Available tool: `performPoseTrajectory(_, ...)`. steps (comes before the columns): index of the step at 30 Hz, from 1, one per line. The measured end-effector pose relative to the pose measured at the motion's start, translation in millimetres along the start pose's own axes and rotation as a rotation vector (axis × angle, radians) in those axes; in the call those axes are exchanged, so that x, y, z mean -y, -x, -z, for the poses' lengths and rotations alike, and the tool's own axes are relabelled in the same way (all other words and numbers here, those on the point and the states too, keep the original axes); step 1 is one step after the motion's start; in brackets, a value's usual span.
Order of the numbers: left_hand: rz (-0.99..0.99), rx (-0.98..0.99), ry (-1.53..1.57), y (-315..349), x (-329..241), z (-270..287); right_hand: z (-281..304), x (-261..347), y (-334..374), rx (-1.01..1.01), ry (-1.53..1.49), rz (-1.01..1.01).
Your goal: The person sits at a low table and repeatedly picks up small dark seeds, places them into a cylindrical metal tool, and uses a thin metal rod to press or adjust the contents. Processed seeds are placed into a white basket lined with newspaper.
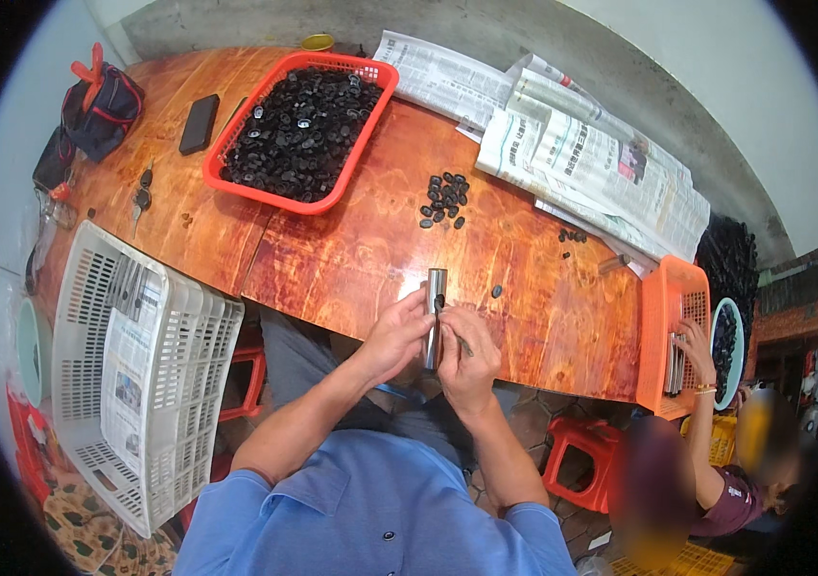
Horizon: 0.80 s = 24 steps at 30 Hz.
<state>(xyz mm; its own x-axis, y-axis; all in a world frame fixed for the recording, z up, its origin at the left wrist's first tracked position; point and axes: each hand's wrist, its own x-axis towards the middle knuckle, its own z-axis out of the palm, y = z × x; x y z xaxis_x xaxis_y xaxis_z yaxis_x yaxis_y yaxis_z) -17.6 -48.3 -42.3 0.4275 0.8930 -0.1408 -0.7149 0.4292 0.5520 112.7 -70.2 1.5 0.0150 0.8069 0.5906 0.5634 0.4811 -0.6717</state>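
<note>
A shiny metal tube [436, 280] stands lengthwise before me at the near edge of the table. My left hand [395, 334] grips it from the left, thumb and fingers closed on its side. From the right, my right hand [471, 357] closes on the same tube, its fingertips beside a small black oval piece [440, 301] on the tube's right side. How far that piece sits in the tube I cannot tell. One loose black oval piece [497, 291] lies right of my hands, and a cluster of similar pieces [444, 199] lies farther off.
A red basket [337, 192] full of black pieces stands at the far left. Newspapers [601, 163] cover the back right. An orange basket [653, 331] holds metal tubes, with a co-worker's hand [695, 348] in it. A white crate [164, 384] stands left, a red stool [577, 461] right.
</note>
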Motion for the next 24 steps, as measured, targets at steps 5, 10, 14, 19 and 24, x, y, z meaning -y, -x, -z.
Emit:
performPoseTrajectory(5,-0.026,-0.024,-0.108,-1.1,3.5,-2.3,-1.6,9.2,-4.4,0.054,0.212,0.201)
performPoseTrajectory(10,-0.058,-0.039,-0.045,0.3,4.1,-4.0,-3.4,10.1,-3.6,0.029,0.214,0.219)
performPoseTrajectory(14,0.030,-0.013,0.026,1.8,-7.9,-3.8,24.1,-2.2,-15.6,-0.082,0.142,0.132)
performPoseTrajectory(19,0.049,-0.085,0.025,0.5,-10.4,-4.8,96.7,-64.1,-49.0,0.197,0.889,-0.129)
performPoseTrajectory(24,0.071,-0.078,0.056,0.7,-12.2,-2.8,164.1,-152.1,-60.9,0.321,1.267,-0.428)
